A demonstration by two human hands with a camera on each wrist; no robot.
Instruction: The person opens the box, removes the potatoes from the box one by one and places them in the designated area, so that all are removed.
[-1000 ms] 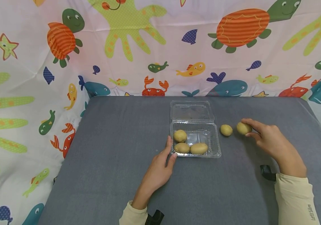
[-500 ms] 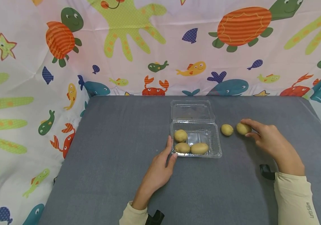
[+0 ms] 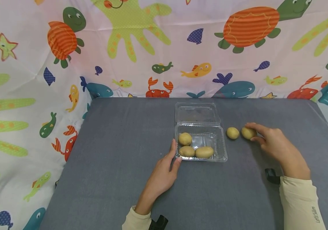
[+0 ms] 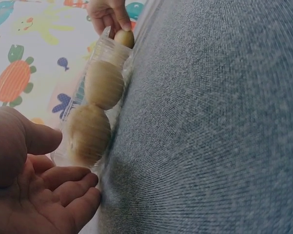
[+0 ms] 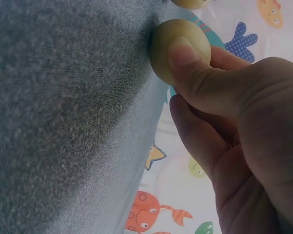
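Observation:
A clear plastic clamshell container (image 3: pixel 217 140) stands on the grey cloth, its lid (image 3: pixel 197 113) folded back. Inside, along the left and front, lie three potatoes, including an oblong one (image 3: pixel 204 152). My left hand (image 3: pixel 161 175) rests against the container's front left corner, fingers extended along its side and thumb at the front. To the right of the container, my right hand (image 3: pixel 277 148) pinches a round potato (image 5: pixel 168 51) between thumb and fingers, low at the cloth. Another potato (image 3: pixel 232 133) sits between that one and the container.
Grey cloth (image 3: pixel 115 137) covers the table. Behind it and on the left hangs a white curtain (image 3: pixel 135 73) printed with sea animals. A dark wrist-worn device (image 3: pixel 272 176) sits by the right sleeve (image 3: pixel 299 201).
The head view has shifted very slightly. Both hands, the container and the potatoes otherwise keep their places, the right hand still pinching its potato.

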